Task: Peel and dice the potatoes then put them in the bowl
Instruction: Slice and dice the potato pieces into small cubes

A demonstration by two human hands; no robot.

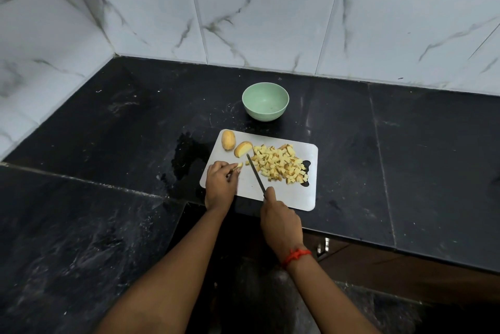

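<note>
Right hand [280, 221], red thread [296, 255] at the wrist: grip closed round the handle of the knife [255, 174], blade angled across the board. Left hand [220, 184]: grip pinching a small potato piece [239, 165], just left of the blade. The black tabletop [108, 117] carries the grey cutting board [292, 195]. The green bowl [265, 101] stands just beyond its far edge. The diced potato pile [281, 163] lies right of the blade. The half potato [242, 148] and uncut potato [228, 140] lie at the far-left corner.
</note>
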